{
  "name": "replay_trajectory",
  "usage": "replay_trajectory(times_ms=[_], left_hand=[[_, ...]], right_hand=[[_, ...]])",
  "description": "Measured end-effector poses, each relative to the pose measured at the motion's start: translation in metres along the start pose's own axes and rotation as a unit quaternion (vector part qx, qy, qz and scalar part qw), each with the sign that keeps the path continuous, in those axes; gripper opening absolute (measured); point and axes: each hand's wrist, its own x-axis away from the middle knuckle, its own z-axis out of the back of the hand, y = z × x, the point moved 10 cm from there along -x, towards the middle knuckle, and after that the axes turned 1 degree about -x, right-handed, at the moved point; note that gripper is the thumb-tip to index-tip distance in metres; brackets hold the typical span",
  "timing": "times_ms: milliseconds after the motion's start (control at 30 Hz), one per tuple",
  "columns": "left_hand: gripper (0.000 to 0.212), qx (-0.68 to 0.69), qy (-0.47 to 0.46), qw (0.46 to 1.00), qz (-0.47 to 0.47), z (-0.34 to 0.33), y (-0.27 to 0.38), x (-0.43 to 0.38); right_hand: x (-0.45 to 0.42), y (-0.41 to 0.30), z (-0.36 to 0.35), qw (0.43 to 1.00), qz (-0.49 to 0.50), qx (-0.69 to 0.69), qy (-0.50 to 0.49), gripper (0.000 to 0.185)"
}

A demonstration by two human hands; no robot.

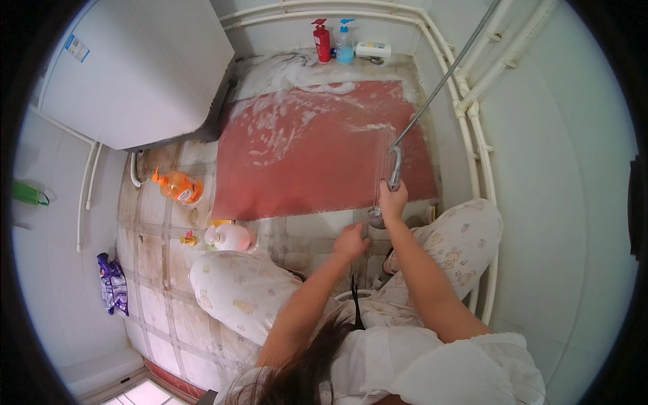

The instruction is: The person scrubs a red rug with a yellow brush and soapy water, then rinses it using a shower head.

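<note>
A chrome handheld shower head (375, 217) is in my right hand (394, 202), which is closed around its handle. Its metal hose (445, 78) runs up toward the top right. Fine water streams show beside the handle, over the right part of a red mat (314, 157) lying on the tiled floor. White suds lie on the mat's upper left part and along its far edge. My left hand (352, 243) is just left of the shower head, apart from it, fingers partly bent, holding nothing that I can see.
A white appliance (147, 66) stands at upper left. Red (322, 43) and blue pump bottles (345, 46) stand by the far wall. An orange pump bottle (179, 187) and a pinkish white bottle (233, 237) are at left. White pipes (468, 136) line the right wall.
</note>
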Motion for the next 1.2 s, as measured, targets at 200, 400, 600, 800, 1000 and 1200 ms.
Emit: replay_trajectory(times_ms=[200, 400, 600, 800, 1000, 1200], left_hand=[[0.049, -0.243, -0.038, 0.967, -0.066, 0.090, 0.024, 0.018], [0.049, -0.302, -0.046, 0.952, -0.022, 0.146, 0.024, 0.038], [0.054, -0.263, -0.087, 0.960, -0.042, 0.110, 0.018, 0.035], [0.054, -0.313, -0.140, 0.939, -0.022, 0.091, 0.011, 0.039], [0.054, -0.304, -0.139, 0.942, -0.017, 0.092, 0.003, 0.042], [0.055, -0.313, -0.163, 0.936, -0.015, 0.084, 0.001, 0.040]], right_hand=[[-0.066, -0.027, -0.004, 0.993, -0.043, -0.025, -0.103, 0.019], [-0.127, -0.044, 0.029, 0.981, -0.073, 0.032, -0.178, 0.020], [-0.152, -0.046, 0.077, 0.964, 0.014, 0.257, -0.066, 0.035], [-0.147, -0.062, 0.078, 0.931, 0.032, 0.365, 0.000, 0.033], [-0.141, -0.061, 0.065, 0.901, 0.028, 0.430, -0.042, 0.033], [-0.146, -0.025, 0.042, 0.928, 0.046, 0.348, -0.122, 0.028]])
